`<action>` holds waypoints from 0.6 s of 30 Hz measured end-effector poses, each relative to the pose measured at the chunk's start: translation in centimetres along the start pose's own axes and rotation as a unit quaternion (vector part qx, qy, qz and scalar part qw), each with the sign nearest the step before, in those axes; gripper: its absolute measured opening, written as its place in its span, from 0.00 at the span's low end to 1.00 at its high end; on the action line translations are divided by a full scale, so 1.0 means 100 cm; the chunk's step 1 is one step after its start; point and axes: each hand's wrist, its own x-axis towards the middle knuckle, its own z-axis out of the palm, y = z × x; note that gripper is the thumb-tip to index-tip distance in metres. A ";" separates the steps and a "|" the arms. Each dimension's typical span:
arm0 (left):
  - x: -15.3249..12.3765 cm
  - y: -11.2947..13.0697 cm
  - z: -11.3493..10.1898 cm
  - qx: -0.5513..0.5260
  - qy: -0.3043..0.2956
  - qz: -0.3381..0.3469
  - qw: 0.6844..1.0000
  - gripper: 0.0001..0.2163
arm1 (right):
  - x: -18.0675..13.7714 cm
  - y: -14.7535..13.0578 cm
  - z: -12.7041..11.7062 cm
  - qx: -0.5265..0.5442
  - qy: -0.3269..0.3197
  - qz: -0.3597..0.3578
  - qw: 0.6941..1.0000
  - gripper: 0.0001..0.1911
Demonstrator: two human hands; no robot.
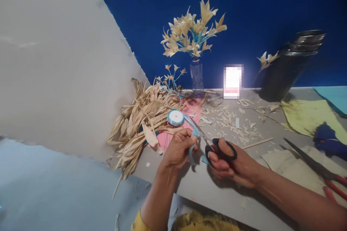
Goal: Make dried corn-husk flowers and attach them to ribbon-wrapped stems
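Between the thumb and fingers of my left hand [179, 148] a light blue ribbon [195, 135] is pinched, its loose end hanging below. The ribbon runs back toward a spool [175, 117] lying on the table. My right hand [230, 162] grips black-handled scissors [221, 148], fingers through the loops. Their blades point up and left, close beside the ribbon; whether they touch it I cannot tell. A small blue piece [205, 160] shows just under the right hand.
Dried husks [141, 115] are heaped on the left. Husk flowers stand in a clear bottle [196, 75] at the back. Scraps [230, 121] litter the middle. Red-handled scissors [311, 162], a blue glue gun [329, 137], yellow sheet [309, 115] and dark canister [287, 68] are to the right.
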 end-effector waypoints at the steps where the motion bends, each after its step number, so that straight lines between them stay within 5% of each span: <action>1: -0.001 -0.004 0.002 -0.004 0.002 -0.001 1.000 0.20 | 0.000 -0.007 -0.001 -0.005 0.010 -0.021 1.000 0.32; 7: -0.018 -0.024 -0.001 0.054 0.012 -0.081 0.995 0.18 | -0.011 -0.071 -0.018 -0.004 0.126 -0.246 0.961 0.32; 9: -0.017 -0.013 -0.006 0.105 0.059 -0.018 0.993 0.15 | -0.012 -0.070 -0.022 -0.042 0.137 -0.218 0.965 0.31; 11: -0.011 0.003 -0.009 0.188 0.037 0.015 0.981 0.11 | -0.010 -0.060 -0.024 -0.112 0.106 -0.137 0.979 0.31; 13: -0.006 0.020 -0.009 0.250 0.016 0.036 0.967 0.11 | -0.009 -0.054 -0.027 -0.148 0.096 -0.135 0.975 0.31; 18: -0.027 0.042 -0.001 0.325 0.014 0.063 0.943 0.35 | -0.013 -0.070 -0.042 -0.070 0.188 -0.173 0.964 0.29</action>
